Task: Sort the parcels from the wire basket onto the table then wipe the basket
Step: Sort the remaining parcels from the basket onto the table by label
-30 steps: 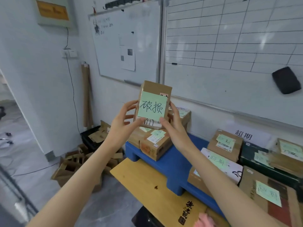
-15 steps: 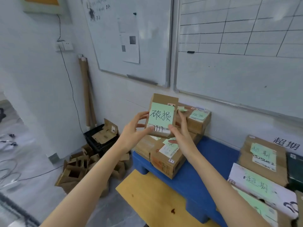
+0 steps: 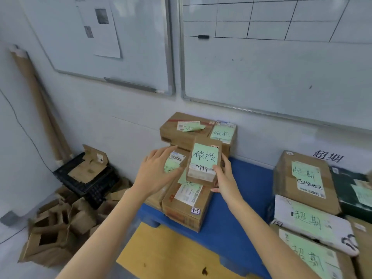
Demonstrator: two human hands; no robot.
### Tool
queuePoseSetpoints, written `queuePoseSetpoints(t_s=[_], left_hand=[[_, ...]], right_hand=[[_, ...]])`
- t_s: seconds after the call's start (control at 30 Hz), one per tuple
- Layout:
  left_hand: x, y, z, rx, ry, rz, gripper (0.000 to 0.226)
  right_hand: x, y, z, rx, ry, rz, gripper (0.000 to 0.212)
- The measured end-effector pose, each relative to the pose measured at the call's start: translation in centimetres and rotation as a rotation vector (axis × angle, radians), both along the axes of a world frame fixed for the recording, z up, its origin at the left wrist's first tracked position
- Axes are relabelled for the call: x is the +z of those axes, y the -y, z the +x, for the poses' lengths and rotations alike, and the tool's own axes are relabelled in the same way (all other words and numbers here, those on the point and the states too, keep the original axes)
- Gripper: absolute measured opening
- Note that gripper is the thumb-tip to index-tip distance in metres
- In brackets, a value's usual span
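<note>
- Right hand [image 3: 225,178] grips the small parcel [image 3: 203,162] by its right edge. My thumb is on the front next to the barcode strip and my fingers are curled behind and under it.
- Left hand [image 3: 157,172] is open with fingers straight and spread. It's just left of the small parcel, over the barcode-label box [image 3: 177,158]; can't tell if it touches either one.
- The small parcel is tilted back with its green note facing me. It's above the left end of the blue platform [image 3: 241,190], over the stack there; can't tell if its bottom rests on the stack.
- Left end of the platform: front box [image 3: 185,208] at the front corner, big box [image 3: 181,131] at the back against the wall, and green-note box [image 3: 222,133] just beside the big one.
- Right end of the platform: brown parcel [image 3: 302,178] with a green note, and a white mailer [image 3: 312,220] just in front of it.
- In front of the platform: yellow board [image 3: 171,254], touching its front edge.
- Floor left of the platform: black crate [image 3: 88,178] holding cardboard, with cardboard scraps [image 3: 52,228] nearer to me.
- Wall behind the platform: two whiteboards [image 3: 261,67].
</note>
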State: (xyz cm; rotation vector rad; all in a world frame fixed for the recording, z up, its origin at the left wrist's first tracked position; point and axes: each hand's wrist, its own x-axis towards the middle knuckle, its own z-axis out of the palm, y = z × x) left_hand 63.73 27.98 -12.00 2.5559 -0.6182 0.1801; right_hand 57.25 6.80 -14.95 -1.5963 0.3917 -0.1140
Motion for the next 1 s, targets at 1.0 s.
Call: queuePoseSetpoints(t_s=[1.0], left_hand=[[-4.5, -0.6, 10.5, -0.288, 0.077, 0.162, 0.084]], right_hand=[[-2.8, 0.6, 1.7, -0.057, -0.074, -0.623, 0.082]])
